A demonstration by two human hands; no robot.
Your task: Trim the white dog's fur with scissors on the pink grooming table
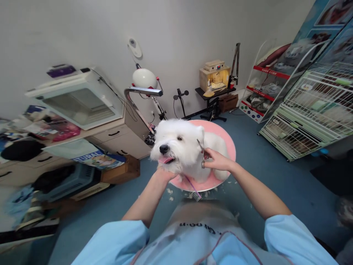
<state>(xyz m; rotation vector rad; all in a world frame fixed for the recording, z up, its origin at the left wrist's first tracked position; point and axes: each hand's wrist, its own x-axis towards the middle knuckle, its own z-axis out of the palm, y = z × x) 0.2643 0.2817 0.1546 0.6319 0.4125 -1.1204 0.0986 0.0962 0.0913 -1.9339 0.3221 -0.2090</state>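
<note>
A fluffy white dog [182, 141] sits on a round pink grooming table [230, 145], its head turned left and its mouth open. My left hand [166, 174] cups the dog's chin from below, its fingers mostly hidden in the fur. From near that hand a purple-handled comb [194, 188] slants toward me past the table's edge; whether my fingers also hold it, I cannot tell. My right hand [216, 160] is closed on a pair of grooming scissors [203, 151], blades pointing up beside the dog's ear and cheek.
A grooming arm [143, 91] rises behind the dog on the left. Cabinets [121, 138] with a white glass-fronted box [79, 99] line the left side. Wire cages [306, 110] and a shelf rack [264, 92] stand right. Fur clippings lie on the blue floor [248, 147].
</note>
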